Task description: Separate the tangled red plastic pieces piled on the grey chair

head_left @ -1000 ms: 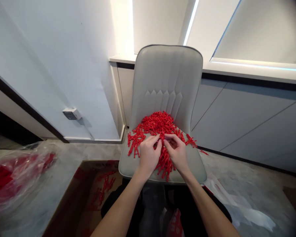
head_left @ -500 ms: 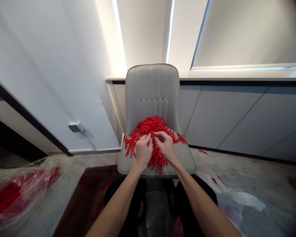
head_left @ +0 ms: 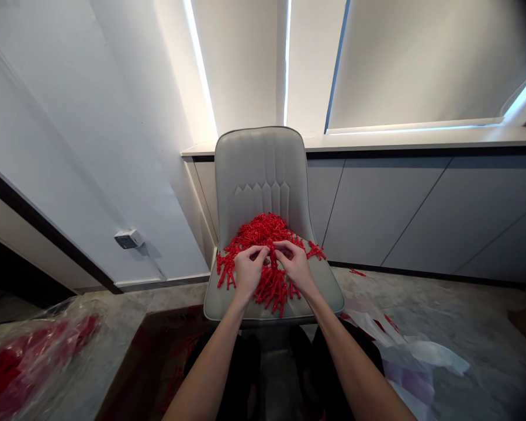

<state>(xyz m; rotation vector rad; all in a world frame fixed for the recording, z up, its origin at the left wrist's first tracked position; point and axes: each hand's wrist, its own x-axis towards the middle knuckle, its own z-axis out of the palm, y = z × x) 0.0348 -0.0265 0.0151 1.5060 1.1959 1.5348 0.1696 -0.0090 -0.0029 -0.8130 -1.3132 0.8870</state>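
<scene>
A heap of small red forked plastic pieces (head_left: 262,229) covers much of the grey chair seat (head_left: 322,289). Above the heap's front part, my left hand (head_left: 249,269) pinches a red piece (head_left: 271,252) between thumb and fingers. From the other side my right hand (head_left: 293,262) grips the same piece, fingertips close to those of the left. The piece's exact kind is too small to make out. More red pieces (head_left: 277,292) fan out below my hands toward the seat's front edge.
An open cardboard box (head_left: 135,356) with red pieces stands on the floor at left, near a clear plastic bag (head_left: 35,356) of red stuff. White plastic sheeting (head_left: 421,356) lies at right. One loose red piece (head_left: 357,272) is by the grey cabinets (head_left: 390,204).
The view has shifted, so the chair and my hands sit slightly lower and further left. My fingers have moved a little around the red piece between them.
</scene>
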